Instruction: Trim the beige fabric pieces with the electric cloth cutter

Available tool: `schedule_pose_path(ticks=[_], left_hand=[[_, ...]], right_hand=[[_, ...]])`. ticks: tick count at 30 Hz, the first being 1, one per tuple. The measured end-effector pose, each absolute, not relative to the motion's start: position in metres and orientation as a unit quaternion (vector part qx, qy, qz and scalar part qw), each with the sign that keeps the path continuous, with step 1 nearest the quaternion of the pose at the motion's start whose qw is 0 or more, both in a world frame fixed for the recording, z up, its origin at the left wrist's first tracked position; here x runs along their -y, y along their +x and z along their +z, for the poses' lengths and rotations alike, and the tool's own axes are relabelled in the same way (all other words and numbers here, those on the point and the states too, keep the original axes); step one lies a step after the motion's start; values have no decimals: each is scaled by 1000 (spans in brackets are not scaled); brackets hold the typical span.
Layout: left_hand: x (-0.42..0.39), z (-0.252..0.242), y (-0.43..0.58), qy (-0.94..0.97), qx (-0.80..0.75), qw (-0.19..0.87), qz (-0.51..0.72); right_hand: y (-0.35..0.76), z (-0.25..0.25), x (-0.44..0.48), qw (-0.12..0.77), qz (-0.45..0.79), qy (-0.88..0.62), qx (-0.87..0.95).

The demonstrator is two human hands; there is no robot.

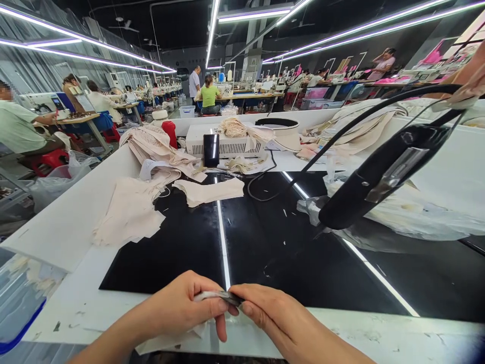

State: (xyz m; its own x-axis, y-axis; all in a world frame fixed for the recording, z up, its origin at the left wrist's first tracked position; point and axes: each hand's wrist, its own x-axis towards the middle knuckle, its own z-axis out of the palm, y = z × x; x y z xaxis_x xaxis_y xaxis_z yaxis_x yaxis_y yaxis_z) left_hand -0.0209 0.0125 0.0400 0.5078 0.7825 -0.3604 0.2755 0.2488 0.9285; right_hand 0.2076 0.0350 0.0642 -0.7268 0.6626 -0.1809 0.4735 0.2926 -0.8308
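Low in the middle of the head view, my two hands meet over the front edge of a glossy black panel (182, 242). Between thumb and fingers, my left hand (182, 303) pinches a small, thin white-and-dark piece (207, 295). My right hand (278, 313) closes on its dark end from the other side. Fingers cover much of the piece, and its kind does not show. Beneath the left hand lies some pale cloth (166, 341). Farther forward on the panel are a cut cream fabric piece (210, 192) and a stack of pale fabric pieces (127, 210).
A black hand-held device (379, 172) hangs at the right above a clear plastic bag (417, 212), its cable (322, 146) looping leftward. Behind the panel stand a phone (211, 150), a white vented box (231, 146) and a red thread cone (169, 134). People sit at sewing tables beyond.
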Motion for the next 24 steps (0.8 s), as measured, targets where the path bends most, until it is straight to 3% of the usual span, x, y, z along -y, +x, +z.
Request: schedule_pose_path(ticks=[24], left_hand=[[-12, 44, -17, 581, -463, 640, 195]], right_hand=[[206, 53, -34, 96, 481, -358, 795]])
